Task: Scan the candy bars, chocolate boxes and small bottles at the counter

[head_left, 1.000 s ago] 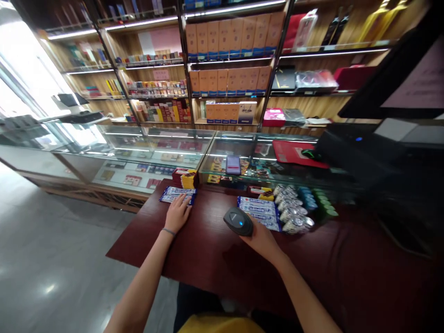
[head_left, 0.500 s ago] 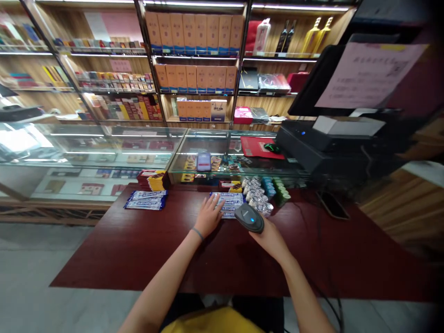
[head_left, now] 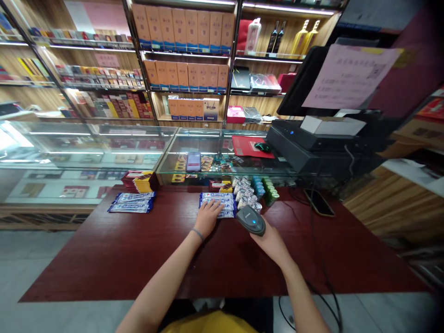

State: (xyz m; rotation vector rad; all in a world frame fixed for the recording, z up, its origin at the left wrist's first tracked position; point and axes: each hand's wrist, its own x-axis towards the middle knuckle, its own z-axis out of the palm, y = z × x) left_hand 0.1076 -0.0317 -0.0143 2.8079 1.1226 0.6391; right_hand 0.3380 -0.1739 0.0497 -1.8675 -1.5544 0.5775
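Note:
My left hand (head_left: 208, 216) lies palm down with fingers extended over a row of blue-and-white packets (head_left: 225, 199) on the dark red table. Its fingers touch the packets and cover part of them. In my right hand (head_left: 271, 240) is a black barcode scanner (head_left: 251, 220) with a lit blue light, held just right of the packets. Behind the scanner stand rows of silver-topped small items (head_left: 244, 193), beside blue ones (head_left: 258, 186) and green ones (head_left: 270, 190). More blue-and-white packets (head_left: 132, 202) lie in a fanned pile at the left.
Yellow-and-maroon boxes (head_left: 141, 181) are stacked at the table's left back, with another such box (head_left: 220, 186) near the middle. A phone (head_left: 319, 202) lies at the right by loose cables. Beyond are a glass counter (head_left: 132, 138), a red mat (head_left: 246, 147) and a monitor (head_left: 305, 83).
My left hand has shifted right, from the packets' left edge further over them. The scanner stays in my right hand, and the whole view has turned slightly right.

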